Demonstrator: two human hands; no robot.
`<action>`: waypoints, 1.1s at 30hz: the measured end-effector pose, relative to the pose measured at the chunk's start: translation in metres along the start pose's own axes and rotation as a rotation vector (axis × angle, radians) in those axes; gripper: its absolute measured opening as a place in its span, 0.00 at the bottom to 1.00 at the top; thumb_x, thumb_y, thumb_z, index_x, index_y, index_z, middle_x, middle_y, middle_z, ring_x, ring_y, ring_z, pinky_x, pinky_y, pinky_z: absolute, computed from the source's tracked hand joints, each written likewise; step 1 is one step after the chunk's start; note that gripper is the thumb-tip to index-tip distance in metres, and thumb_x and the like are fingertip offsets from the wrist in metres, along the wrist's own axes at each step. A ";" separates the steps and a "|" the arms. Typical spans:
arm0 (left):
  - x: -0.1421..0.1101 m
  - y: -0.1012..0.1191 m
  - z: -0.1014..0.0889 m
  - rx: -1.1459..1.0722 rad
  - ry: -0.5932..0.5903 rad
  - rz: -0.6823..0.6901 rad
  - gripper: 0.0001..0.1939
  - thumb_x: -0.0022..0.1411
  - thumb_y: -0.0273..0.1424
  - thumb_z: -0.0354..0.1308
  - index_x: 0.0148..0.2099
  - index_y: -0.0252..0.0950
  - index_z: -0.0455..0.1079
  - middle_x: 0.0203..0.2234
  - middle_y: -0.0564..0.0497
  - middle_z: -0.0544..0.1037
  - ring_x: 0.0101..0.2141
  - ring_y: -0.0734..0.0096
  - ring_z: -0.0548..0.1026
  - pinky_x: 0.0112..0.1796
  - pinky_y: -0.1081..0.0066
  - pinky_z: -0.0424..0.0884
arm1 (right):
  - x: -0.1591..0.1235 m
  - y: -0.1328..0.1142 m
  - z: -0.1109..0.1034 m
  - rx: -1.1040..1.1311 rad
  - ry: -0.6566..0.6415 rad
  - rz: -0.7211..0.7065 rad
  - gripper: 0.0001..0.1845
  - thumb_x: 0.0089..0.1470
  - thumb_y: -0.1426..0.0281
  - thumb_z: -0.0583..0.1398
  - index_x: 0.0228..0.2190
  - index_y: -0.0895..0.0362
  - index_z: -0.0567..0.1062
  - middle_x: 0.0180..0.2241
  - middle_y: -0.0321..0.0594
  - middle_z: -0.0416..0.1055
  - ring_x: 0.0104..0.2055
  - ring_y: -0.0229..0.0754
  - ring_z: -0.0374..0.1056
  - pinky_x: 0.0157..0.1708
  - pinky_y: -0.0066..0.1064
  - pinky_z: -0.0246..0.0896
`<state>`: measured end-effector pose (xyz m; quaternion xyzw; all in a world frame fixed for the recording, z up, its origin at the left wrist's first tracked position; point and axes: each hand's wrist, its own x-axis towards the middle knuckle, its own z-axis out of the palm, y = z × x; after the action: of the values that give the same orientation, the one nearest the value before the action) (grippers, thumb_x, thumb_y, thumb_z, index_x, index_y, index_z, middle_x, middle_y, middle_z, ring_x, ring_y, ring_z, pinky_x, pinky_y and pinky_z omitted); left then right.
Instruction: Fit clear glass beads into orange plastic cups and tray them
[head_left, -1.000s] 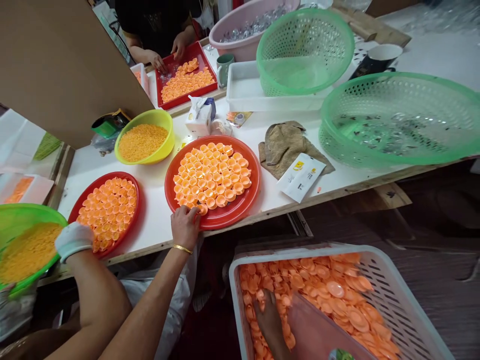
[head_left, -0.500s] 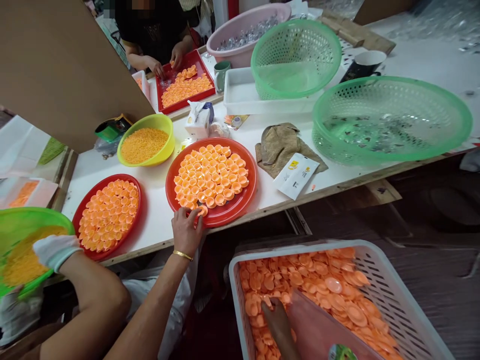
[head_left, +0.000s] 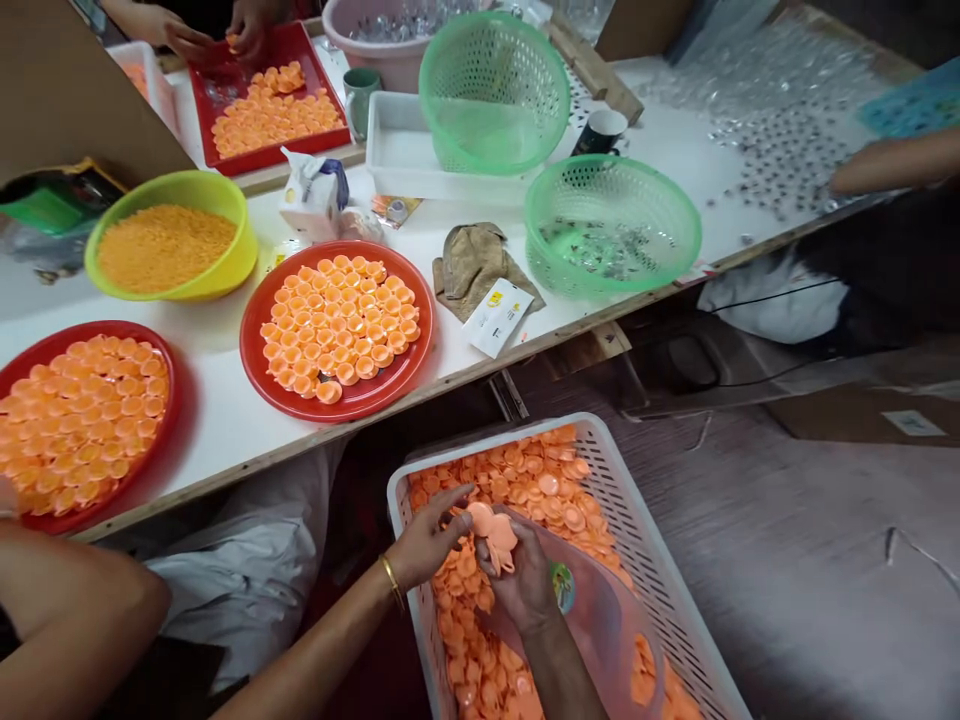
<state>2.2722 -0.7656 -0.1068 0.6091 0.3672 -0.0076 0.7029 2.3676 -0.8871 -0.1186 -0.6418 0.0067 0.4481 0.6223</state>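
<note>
My right hand is closed around a few thin orange plastic pieces, rounded and cup-like, above a white slotted basket. My left hand, with a gold bracelet at the wrist, reaches in from the left. Its thumb and forefinger are apart at the edge of those pieces. Many loose orange pieces fill the basket, where a translucent pink container lies partly under my right forearm. On the table, a round red tray carries orange cups set close together in rows.
A second red tray of cups is at left, beside another person's arm. Behind stand a yellow bowl of orange grains and green colanders. Another person's hands work at the far red tray; another arm reaches in at right.
My left hand has left the cup at the tray's front edge and moved right, over the basket. My right hand has lifted orange pieces from the pile. The view has turned right.
</note>
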 end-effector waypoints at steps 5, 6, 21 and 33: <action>-0.001 0.045 -0.024 -0.111 0.223 0.129 0.14 0.58 0.38 0.59 0.42 0.35 0.74 0.31 0.49 0.75 0.28 0.72 0.73 0.29 0.73 0.71 | 0.013 -0.040 0.059 0.487 -0.240 0.215 0.14 0.48 0.60 0.59 0.32 0.58 0.72 0.25 0.36 0.69 0.23 0.34 0.63 0.17 0.22 0.55; -0.001 0.053 -0.036 -0.079 0.298 0.180 0.12 0.58 0.37 0.59 0.40 0.34 0.73 0.28 0.51 0.75 0.26 0.74 0.73 0.28 0.73 0.71 | 0.017 -0.050 0.072 0.495 -0.272 0.211 0.15 0.48 0.60 0.59 0.33 0.59 0.73 0.25 0.36 0.69 0.23 0.33 0.63 0.17 0.21 0.55; 0.032 0.025 -0.160 1.220 1.003 0.592 0.07 0.61 0.32 0.57 0.39 0.42 0.77 0.44 0.44 0.76 0.41 0.59 0.70 0.42 0.61 0.65 | 0.101 -0.110 0.194 -1.201 -0.084 -0.702 0.20 0.50 0.68 0.64 0.45 0.54 0.68 0.41 0.43 0.73 0.42 0.47 0.69 0.38 0.34 0.62; 0.023 0.027 -0.153 1.188 0.985 0.356 0.14 0.64 0.32 0.52 0.49 0.37 0.73 0.45 0.44 0.74 0.42 0.57 0.66 0.41 0.61 0.61 | 0.102 -0.103 0.217 -1.361 -0.175 -0.584 0.12 0.55 0.73 0.59 0.42 0.56 0.70 0.34 0.45 0.75 0.38 0.48 0.71 0.33 0.33 0.60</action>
<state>2.2240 -0.6166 -0.0946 0.8652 0.4677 0.1806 0.0072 2.3640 -0.6333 -0.0586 -0.8229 -0.4925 0.2192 0.1794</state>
